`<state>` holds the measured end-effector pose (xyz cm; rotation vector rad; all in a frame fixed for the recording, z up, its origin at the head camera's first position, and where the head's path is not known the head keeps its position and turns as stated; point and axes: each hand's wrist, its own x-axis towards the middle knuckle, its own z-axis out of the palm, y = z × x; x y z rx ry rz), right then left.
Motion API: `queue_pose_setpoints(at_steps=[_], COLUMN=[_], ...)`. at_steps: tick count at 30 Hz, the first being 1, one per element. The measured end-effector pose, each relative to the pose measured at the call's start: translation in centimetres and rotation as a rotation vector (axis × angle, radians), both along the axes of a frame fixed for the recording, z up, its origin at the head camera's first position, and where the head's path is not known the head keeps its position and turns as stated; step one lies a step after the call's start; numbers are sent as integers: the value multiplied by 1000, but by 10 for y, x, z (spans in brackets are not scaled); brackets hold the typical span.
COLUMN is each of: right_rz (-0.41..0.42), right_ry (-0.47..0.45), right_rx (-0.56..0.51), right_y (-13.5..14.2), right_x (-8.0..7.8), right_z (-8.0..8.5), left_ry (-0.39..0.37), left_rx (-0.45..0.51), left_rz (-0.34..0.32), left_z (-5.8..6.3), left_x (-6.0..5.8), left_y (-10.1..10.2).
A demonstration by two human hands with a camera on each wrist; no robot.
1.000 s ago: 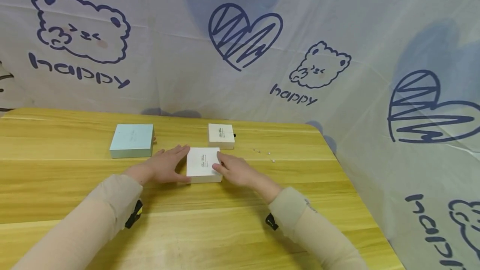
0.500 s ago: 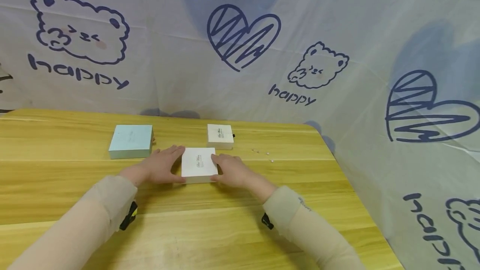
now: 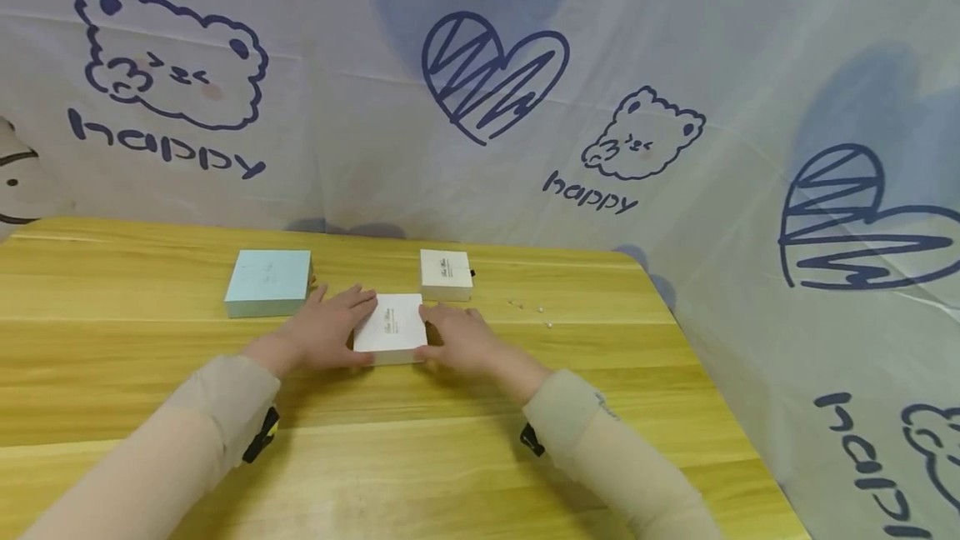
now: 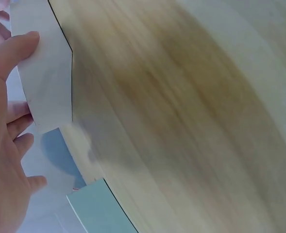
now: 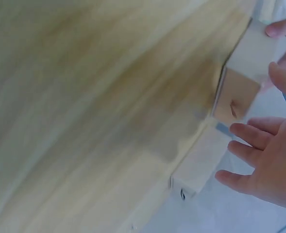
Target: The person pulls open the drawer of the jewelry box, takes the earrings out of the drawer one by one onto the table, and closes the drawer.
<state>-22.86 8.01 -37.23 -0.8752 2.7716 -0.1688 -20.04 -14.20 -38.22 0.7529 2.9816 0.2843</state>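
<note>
While the left hand (image 3: 322,333) grips a white box (image 3: 391,327), the right hand (image 3: 465,342) spreads its fingers (image 5: 252,137) alongside.

Can see a light-blue box (image 3: 268,282) left of the left fingers (image 3: 347,303), a smaller lettered white box (image 3: 446,275) just beyond the right fingers (image 3: 450,320), tiny scattered pieces (image 3: 549,325) to their right, wood-grain tabletop (image 3: 375,473) beneath, bear-and-heart-printed cloth (image 3: 352,132) behind

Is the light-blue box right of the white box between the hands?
No, in the head view the light-blue box lies left of that white box.
</note>
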Motion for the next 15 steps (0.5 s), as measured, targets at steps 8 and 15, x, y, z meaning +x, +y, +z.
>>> queue_pose_setpoints(at_steps=[8, 15], right_rz=[-70, -109], right_ry=[12, 41], right_rx=[-144, -163], right_y=[32, 55], right_x=[-4, -6], right_z=[16, 20], left_ry=[4, 114], left_rx=[-17, 1], left_rz=[24, -32], left_z=[1, 2], left_x=[-4, -6], left_y=[-2, 2])
